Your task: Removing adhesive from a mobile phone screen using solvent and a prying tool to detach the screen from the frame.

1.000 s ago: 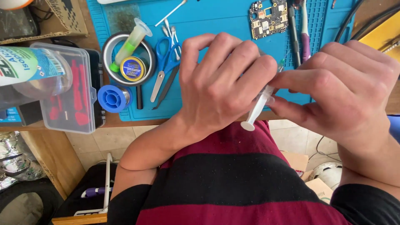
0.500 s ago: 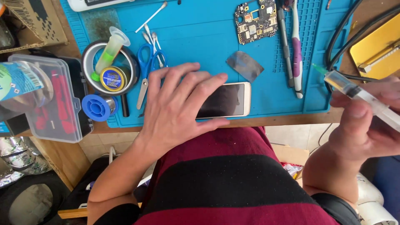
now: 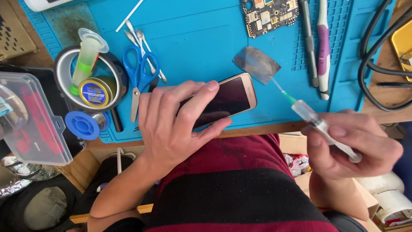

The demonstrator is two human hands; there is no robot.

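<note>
My left hand (image 3: 171,124) lies over a gold-edged smartphone (image 3: 229,99) with a dark screen, gripping it against the blue work mat (image 3: 201,38) near the table's front edge. My right hand (image 3: 352,144) holds a clear syringe (image 3: 319,124) with a green hub. Its thin needle points up and left, the tip over a small grey metal plate (image 3: 257,63) on the mat, just right of the phone.
A circuit board (image 3: 269,13) lies at the mat's top. Blue scissors (image 3: 139,73) and cotton swabs sit left of the phone. A round metal dish (image 3: 64,73) holds a tube and a tin. A clear plastic box (image 3: 30,120), pen-like tools (image 3: 322,47) and black cables (image 3: 377,64) lie around.
A second ago both hands held the syringe together above my lap. My left hand then dropped onto the phone, and my right hand has swung the needle toward the grey plate.
</note>
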